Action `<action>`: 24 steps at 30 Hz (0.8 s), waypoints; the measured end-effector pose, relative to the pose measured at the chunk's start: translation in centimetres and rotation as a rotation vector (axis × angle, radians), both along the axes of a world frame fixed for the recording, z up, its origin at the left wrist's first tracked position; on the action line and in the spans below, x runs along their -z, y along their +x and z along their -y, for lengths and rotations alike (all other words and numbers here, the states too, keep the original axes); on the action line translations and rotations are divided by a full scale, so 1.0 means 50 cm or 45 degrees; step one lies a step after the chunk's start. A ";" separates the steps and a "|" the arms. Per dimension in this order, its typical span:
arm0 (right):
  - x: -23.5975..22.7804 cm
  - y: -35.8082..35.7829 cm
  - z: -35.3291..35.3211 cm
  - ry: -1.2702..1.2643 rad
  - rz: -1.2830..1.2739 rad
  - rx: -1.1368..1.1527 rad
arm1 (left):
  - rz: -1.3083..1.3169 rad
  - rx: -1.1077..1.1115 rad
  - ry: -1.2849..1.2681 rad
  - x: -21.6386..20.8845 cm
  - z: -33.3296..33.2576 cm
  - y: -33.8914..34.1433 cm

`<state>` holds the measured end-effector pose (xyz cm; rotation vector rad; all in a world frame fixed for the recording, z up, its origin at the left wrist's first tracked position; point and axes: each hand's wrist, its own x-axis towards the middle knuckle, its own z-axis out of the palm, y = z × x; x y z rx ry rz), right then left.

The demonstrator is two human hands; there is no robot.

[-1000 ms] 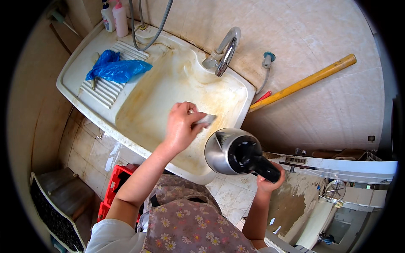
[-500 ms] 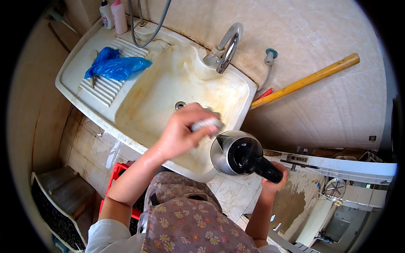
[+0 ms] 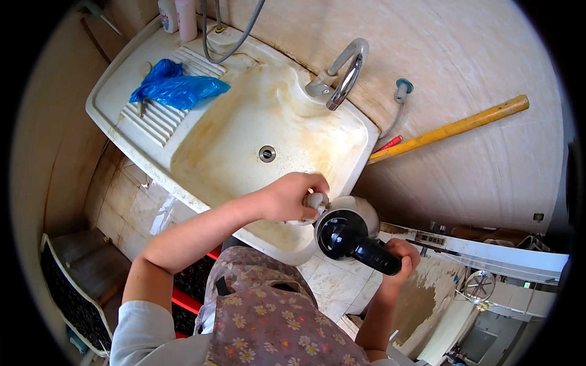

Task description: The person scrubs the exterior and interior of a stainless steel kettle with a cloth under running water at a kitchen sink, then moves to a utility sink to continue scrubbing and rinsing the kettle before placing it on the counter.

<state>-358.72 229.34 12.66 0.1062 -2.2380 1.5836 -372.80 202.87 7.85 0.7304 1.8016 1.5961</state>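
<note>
An electric kettle (image 3: 360, 213) with a steel body and a black lid is tilted over the near right rim of the sink (image 3: 244, 131). My right hand (image 3: 403, 258) is wrapped around the end of its black handle. My left hand (image 3: 294, 196) is closed on a crumpled greyish-white cloth (image 3: 316, 201), pressed up against the kettle's spout side. Part of the cloth is hidden under my fingers. Brownish stains mark the basin, and its drain (image 3: 267, 153) is visible beyond my left hand.
A chrome faucet (image 3: 348, 76) curves over the basin's back edge. On the ribbed drainboard lies a blue plastic bag (image 3: 177, 88), with bottles (image 3: 187, 19) behind it. A yellow wooden handle (image 3: 458, 127) leans at the right. Something red (image 3: 184, 300) stands below my left arm.
My left hand has come right and nearer with the cloth, from over the basin to the kettle. The kettle has turned, so its lid faces more toward that hand.
</note>
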 end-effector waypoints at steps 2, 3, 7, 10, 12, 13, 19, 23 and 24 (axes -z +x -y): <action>-0.004 -0.004 0.007 0.016 0.014 -0.034 | -0.320 0.066 -0.023 -0.003 -0.004 0.006; -0.007 -0.003 0.010 0.042 0.028 -0.062 | -0.451 0.100 -0.015 0.002 -0.007 0.008; -0.018 -0.012 0.024 0.151 0.050 -0.106 | -0.607 0.194 -0.053 0.020 -0.012 -0.002; -0.030 -0.016 0.029 0.240 0.088 -0.085 | -0.646 0.203 -0.072 0.036 -0.024 0.003; -0.033 -0.019 0.032 0.296 0.104 -0.076 | -0.660 0.187 -0.095 0.048 -0.029 0.007; -0.030 -0.019 0.031 0.320 0.103 -0.072 | -0.668 0.177 -0.113 0.053 -0.032 0.008; -0.017 -0.010 0.030 0.324 0.230 0.049 | -0.919 0.063 -0.132 0.070 -0.038 0.003; 0.000 0.005 0.024 0.279 0.211 0.190 | -0.682 -0.122 0.009 0.067 -0.026 0.015; -0.002 0.003 0.028 0.278 0.190 0.164 | -0.629 -0.193 0.042 0.061 -0.022 0.021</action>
